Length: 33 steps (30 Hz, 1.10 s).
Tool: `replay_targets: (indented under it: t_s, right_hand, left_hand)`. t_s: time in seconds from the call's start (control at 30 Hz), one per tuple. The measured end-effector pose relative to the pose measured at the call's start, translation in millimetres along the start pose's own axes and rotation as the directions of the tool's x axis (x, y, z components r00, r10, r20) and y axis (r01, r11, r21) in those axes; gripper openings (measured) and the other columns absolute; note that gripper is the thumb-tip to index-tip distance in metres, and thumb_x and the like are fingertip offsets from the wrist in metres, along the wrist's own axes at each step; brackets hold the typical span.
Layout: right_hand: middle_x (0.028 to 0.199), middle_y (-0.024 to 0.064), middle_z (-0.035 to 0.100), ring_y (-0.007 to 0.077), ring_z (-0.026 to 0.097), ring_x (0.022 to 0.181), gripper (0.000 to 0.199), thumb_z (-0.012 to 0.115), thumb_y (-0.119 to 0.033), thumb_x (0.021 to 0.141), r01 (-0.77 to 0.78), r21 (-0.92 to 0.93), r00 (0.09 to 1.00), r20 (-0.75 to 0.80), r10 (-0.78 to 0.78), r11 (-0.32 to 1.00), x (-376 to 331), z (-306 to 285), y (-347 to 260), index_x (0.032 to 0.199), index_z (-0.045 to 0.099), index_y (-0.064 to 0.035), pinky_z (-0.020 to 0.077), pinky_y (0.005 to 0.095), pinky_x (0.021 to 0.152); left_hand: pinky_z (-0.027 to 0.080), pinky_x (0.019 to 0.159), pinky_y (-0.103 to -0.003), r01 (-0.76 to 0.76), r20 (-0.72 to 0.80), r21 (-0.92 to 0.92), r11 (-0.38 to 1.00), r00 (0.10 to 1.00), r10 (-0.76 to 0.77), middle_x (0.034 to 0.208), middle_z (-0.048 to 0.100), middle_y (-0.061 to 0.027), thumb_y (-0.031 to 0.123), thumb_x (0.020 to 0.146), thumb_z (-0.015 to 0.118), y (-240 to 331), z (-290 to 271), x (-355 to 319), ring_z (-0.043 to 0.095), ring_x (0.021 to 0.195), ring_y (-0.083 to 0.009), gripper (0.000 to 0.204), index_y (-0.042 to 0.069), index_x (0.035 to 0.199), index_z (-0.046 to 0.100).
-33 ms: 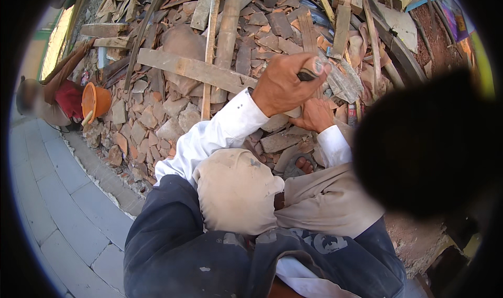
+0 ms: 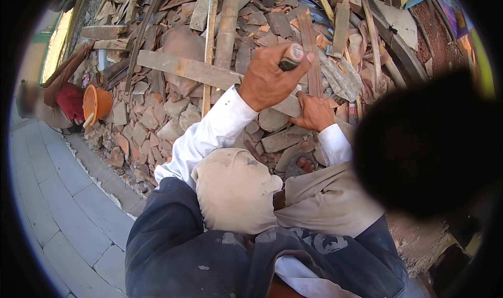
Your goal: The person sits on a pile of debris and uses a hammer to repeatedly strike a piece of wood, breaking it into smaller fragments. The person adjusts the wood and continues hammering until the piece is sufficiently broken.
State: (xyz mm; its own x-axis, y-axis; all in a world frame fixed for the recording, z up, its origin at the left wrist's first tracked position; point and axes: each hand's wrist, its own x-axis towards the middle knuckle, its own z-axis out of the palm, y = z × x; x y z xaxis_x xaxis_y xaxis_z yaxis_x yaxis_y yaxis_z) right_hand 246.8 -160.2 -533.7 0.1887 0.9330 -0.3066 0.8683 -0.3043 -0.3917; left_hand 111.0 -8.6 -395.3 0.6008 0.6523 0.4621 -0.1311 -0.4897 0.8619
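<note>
The left hand (image 2: 273,77) is clenched around a dark-handled tool (image 2: 287,63), butt toward the viewer at the hand's 1 o'clock; its working end is hidden. The wooden plank (image 2: 188,71) lies on the rubble (image 2: 149,119), long axis running from between 9 and 10 o'clock to between 3 and 4 o'clock. It appears to continue beneath the left wrist to the right hand (image 2: 315,113), positioned between 4 and 5 o'clock from the left. Right-hand closure: cannot be determined.

My outer garment (image 2: 178,245) was dark navy (a pale print (image 2: 327,243) and flecks marked its cloth), with white sleeves (image 2: 201,133) whose left cuff (image 2: 233,100) bore small dark dots; my trousers (image 2: 330,201) were beige, my sandal (image 2: 289,167) grey.
</note>
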Motion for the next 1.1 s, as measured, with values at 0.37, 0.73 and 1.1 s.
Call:
replay_targets:
  t_s: [0.37,0.73,1.1]
  right_hand:
    - [0.089,0.0223,0.071,0.0446,0.069,0.085,0.057,0.080,-0.038,0.065,-0.049,-0.001,0.998,0.028,0.049,0.999,-8,-13,-8,0.108,0.058,-0.0064,0.0535,0.0536,0.074]
    - [0.088,0.0235,0.071,0.0448,0.068,0.084,0.059,0.079,-0.039,0.066,-0.016,-0.036,1.000,0.005,0.016,0.999,-6,-8,-4,0.110,0.059,-0.0041,0.0531,0.0536,0.075]
    - [0.086,0.0229,0.070,0.0450,0.068,0.082,0.057,0.080,-0.037,0.064,-0.040,-0.026,0.998,0.052,0.041,0.999,-2,-13,-10,0.106,0.059,-0.0042,0.0533,0.0534,0.074]
  left_hand:
    - [0.027,0.036,-0.024,0.654,0.591,-0.471,0.592,0.732,-0.339,0.048,0.024,0.0072,0.034,0.104,0.048,-89,-135,54,0.023,0.036,-0.0058,0.034,0.005,0.088,0.055]
    - [0.025,0.034,-0.023,0.729,0.776,-0.417,0.542,0.596,-0.206,0.048,0.022,0.0079,0.032,0.103,0.050,-104,-99,89,0.024,0.035,-0.0039,0.031,0.005,0.089,0.055]
    - [0.031,0.048,-0.028,0.191,0.503,-0.117,0.975,0.857,-0.107,0.056,0.045,0.0015,0.019,0.093,0.071,-26,-56,31,0.041,0.050,-0.0090,0.024,0.001,0.080,0.064]
